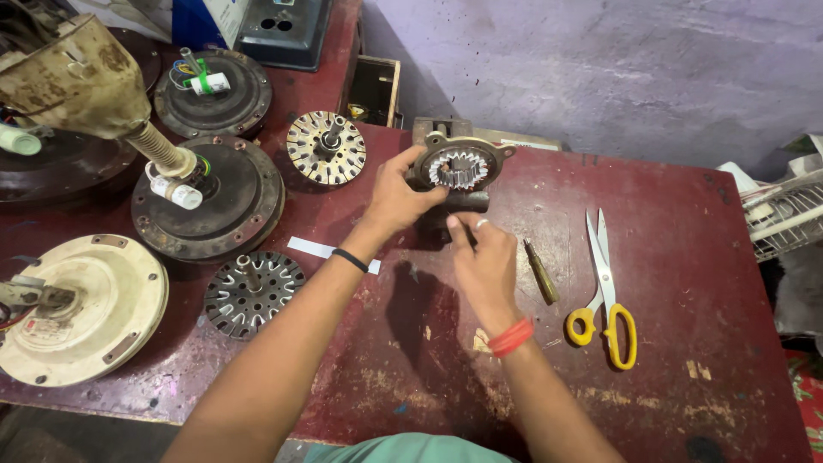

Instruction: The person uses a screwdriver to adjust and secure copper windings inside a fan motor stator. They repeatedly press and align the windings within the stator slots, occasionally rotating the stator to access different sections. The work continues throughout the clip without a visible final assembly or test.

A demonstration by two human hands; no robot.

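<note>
A round metal stator core with toothed inner slots stands upright at the far middle of the dark red table, clamped in a small vise. My left hand grips the core's left edge. My right hand is below it at the vise, fingers curled near the vise base; what it pinches is hidden.
Yellow-handled scissors and a small screwdriver lie right of my hands. Left are a bare stator, a dark rotor core, several ceiling fan motor housings, a cream fan cover, and a white paper strip.
</note>
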